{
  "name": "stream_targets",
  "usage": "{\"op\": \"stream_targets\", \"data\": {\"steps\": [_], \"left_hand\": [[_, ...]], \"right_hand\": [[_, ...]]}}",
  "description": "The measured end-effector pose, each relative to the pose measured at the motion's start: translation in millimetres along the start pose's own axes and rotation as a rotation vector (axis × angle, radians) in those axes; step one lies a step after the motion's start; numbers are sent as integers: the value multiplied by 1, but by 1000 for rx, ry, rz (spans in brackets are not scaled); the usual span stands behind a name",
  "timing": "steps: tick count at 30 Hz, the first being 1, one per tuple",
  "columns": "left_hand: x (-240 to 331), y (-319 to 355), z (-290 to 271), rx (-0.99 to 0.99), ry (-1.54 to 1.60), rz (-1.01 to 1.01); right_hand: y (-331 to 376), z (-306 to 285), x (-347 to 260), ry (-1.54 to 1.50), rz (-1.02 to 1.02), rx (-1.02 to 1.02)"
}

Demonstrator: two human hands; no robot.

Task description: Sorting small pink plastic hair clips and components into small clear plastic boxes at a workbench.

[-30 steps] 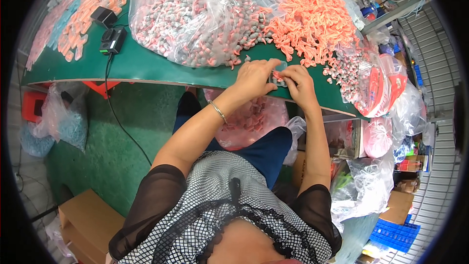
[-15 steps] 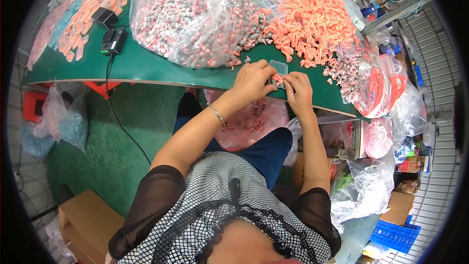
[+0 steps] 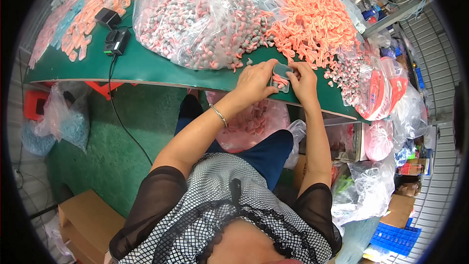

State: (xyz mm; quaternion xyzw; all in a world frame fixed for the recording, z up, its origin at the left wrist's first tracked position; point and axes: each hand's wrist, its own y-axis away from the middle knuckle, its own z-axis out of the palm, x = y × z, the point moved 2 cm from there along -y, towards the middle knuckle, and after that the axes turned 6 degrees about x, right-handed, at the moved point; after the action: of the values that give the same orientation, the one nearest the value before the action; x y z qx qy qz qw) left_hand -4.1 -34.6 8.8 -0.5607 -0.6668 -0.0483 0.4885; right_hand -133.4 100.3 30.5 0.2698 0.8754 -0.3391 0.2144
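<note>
A small clear plastic case [image 3: 281, 71] lies at the near edge of the green table, its hinged lid spread open away from me. Inside its near half sit coiled orange-pink and grey pieces [image 3: 280, 82], too small to make out fully. My left hand [image 3: 254, 82] grips the case's left side between thumb and fingers. On the other side, my right hand [image 3: 304, 83] has its fingertips closed on the lid's right edge. One loose grey plug [image 3: 249, 61] rests just beyond my left fingers.
Behind my hands a big clear bag [image 3: 190, 24] spills pink-and-grey plugs. A heap of orange cords [image 3: 315, 22] lies to its right, with more plugs [image 3: 344, 76] beside it. Flat orange cases [image 3: 100, 12] and a black adapter [image 3: 116, 41] with its cable occupy the table's left.
The case's contents and lid show more fully now. My right hand has shifted up and right, from the near end of the case to the lid's edge; my left hand stays on the case.
</note>
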Motion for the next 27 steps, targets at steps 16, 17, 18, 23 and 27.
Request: {"op": "stream_targets", "data": {"steps": [16, 17, 18, 23, 27], "left_hand": [[1, 0, 3, -72, -79, 124], [2, 1, 2, -24, -26, 175], [2, 1, 2, 25, 27, 226], [-2, 1, -1, -37, 30, 247], [0, 6, -6, 15, -41, 215]], "right_hand": [[41, -8, -19, 1, -266, 68], [42, -9, -16, 2, -266, 71], [43, -9, -13, -21, -231, 54], [41, -6, -16, -103, -182, 34], [32, -4, -19, -233, -98, -48]]}}
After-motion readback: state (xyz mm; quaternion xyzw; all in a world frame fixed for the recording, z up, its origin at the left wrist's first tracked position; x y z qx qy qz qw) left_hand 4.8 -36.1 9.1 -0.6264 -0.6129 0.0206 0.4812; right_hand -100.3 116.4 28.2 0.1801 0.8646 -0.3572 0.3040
